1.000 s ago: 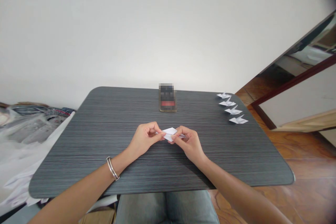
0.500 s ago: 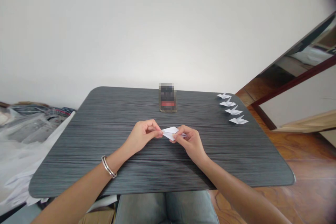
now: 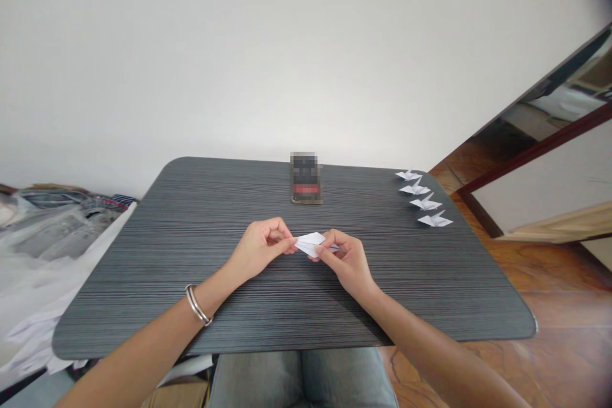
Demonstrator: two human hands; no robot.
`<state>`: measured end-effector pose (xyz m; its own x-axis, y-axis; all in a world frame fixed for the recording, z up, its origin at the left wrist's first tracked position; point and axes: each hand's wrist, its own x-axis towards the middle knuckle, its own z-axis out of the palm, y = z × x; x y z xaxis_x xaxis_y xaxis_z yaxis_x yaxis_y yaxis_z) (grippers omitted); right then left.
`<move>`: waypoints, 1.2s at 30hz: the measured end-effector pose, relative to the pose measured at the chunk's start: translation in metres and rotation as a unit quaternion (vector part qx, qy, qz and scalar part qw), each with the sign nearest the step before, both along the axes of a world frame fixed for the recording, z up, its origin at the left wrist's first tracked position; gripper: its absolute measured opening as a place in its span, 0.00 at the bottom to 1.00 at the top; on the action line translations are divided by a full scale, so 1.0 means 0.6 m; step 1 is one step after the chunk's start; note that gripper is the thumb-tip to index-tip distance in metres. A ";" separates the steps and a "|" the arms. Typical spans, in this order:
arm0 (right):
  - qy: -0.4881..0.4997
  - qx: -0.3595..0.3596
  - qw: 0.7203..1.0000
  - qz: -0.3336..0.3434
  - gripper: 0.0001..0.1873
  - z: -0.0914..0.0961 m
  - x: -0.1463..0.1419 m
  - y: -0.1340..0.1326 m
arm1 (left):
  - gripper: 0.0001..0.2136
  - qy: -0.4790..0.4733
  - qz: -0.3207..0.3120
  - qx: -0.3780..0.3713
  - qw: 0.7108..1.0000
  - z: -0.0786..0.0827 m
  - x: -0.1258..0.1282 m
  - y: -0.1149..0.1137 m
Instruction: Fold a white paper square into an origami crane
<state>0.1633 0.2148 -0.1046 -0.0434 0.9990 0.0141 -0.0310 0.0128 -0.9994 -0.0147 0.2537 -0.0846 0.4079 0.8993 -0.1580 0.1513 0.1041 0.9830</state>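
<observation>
A small piece of folded white paper, kite-shaped with a crease along its middle, is held between both hands above the table's centre. My left hand pinches its left tip between thumb and forefinger, a silver bangle on that wrist. At the other end, my right hand grips the paper with thumb and fingers, and a thin point pokes out past them. The fingers hide part of the right end.
Several folded white paper cranes stand in a row along the right side of the dark striped table. A blurred-out phone-like object is at the back by the wall. White sheeting and plastic bags lie left of the table.
Both hands stay almost in place on the paper. The kite-shaped part looks slightly flatter, with its centre crease less open than before.
</observation>
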 end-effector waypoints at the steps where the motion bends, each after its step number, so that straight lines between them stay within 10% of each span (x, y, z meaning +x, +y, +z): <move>1: -0.002 -0.001 1.000 -0.001 0.10 0.000 0.000 0.000 | 0.09 -0.012 0.000 -0.006 1.000 -0.003 0.000 0.001; 17: -0.009 0.018 1.000 -0.009 0.09 -0.003 0.002 -0.001 | 0.11 -0.083 -0.001 -0.124 0.989 -0.007 0.003 0.002; 36: -0.034 0.042 0.999 -0.010 0.09 -0.002 -0.004 -0.004 | 0.05 0.006 0.000 0.064 0.998 -0.010 0.004 -0.008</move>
